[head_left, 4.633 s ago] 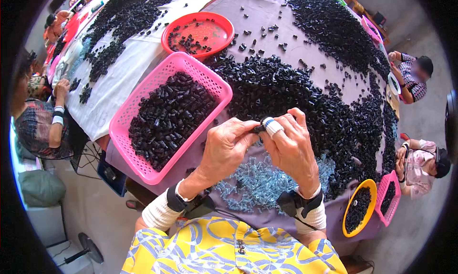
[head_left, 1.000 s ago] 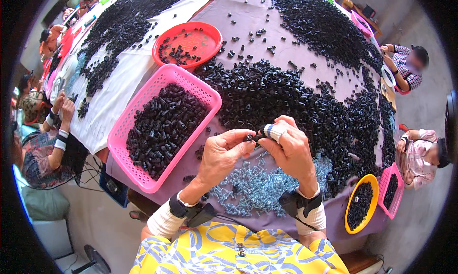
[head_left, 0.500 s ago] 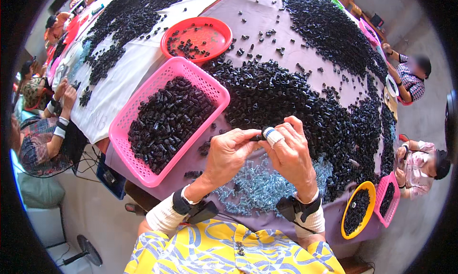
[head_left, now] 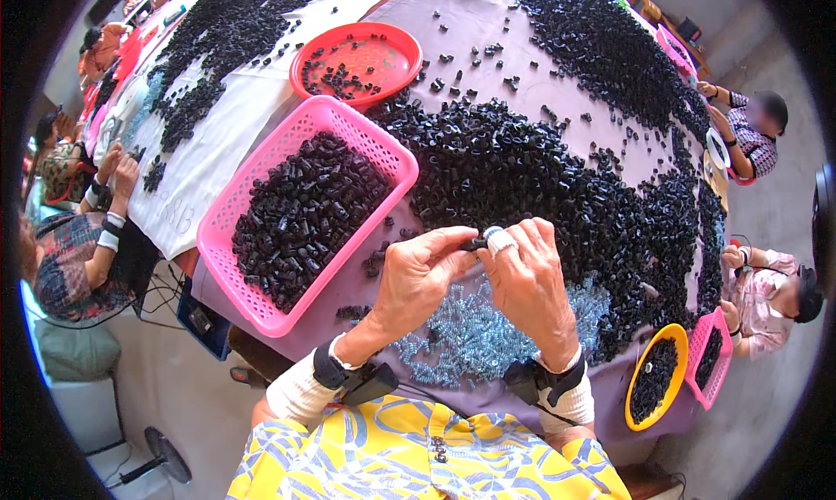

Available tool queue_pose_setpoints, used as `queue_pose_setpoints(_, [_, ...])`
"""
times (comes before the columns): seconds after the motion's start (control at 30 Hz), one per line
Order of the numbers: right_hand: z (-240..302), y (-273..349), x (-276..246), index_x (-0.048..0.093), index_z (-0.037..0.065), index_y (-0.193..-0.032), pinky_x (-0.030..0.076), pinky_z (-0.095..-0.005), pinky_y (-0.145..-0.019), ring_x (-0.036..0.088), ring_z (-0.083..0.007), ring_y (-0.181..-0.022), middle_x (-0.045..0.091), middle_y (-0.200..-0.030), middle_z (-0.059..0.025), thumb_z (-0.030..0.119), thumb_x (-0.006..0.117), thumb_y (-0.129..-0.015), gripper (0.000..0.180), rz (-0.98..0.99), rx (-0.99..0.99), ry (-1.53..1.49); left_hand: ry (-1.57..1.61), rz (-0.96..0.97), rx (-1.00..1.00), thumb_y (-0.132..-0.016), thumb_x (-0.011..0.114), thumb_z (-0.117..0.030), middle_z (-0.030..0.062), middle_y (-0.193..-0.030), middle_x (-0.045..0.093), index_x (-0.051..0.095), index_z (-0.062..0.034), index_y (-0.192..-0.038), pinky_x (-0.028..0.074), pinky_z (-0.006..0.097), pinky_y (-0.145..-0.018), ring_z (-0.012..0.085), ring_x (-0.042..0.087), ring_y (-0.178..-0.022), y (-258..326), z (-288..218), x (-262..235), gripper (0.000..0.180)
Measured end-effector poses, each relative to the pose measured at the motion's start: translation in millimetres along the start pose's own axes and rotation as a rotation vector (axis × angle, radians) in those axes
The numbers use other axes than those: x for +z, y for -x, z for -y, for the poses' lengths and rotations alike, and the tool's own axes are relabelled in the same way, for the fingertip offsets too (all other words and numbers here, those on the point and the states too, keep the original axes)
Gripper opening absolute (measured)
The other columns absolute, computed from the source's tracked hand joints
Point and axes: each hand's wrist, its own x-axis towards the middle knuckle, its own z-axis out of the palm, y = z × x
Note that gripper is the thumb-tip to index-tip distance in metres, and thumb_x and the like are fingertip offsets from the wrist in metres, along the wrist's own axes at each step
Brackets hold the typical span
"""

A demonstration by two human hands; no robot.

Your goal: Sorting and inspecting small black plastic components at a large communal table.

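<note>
In the middle of the frame, the fingers of my left hand [head_left: 416,278] and my right hand [head_left: 535,291] grasp together one small black piece [head_left: 475,243]. Below it, pale blue springs [head_left: 466,336] lie on the desk [head_left: 466,34]; a pink basket [head_left: 233,278] stands at left.
</note>
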Motion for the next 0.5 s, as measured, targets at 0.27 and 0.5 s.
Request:
queue_pose_setpoints(0.27, [-7.2,2.7,-1.7,0.055,0.001,-0.084,0.039,-0.0409,-0.081,0.053,-0.0245,-0.074,0.053,-0.076,-0.0088,0.008,0.063,-0.076,0.013,0.034,-0.026,-0.045,0.044,0.011,-0.022,-0.084,0.060,0.005,0.0051,-0.089,0.067,0.065,0.0018,-0.108,0.051,0.021,-0.071,0.0078,0.062,-0.080,-1.1,4.7,-0.1,0.024])
queue_pose_setpoints(0.5, [-11.9,7.4,-0.6,0.054,0.002,-0.082,0.040,-0.0406,-0.080,0.053,-0.0249,-0.073,0.052,-0.074,-0.0091,0.007,0.064,-0.074,0.014,0.008,-0.071,-0.106,-0.043,0.017,0.058,-0.080,0.061,0.008,0.0048,-0.089,0.065,0.067,0.0015,-0.104,0.050,0.021,-0.069,0.0085,0.061,-0.077,-0.3,2.4,3.2,0.025])
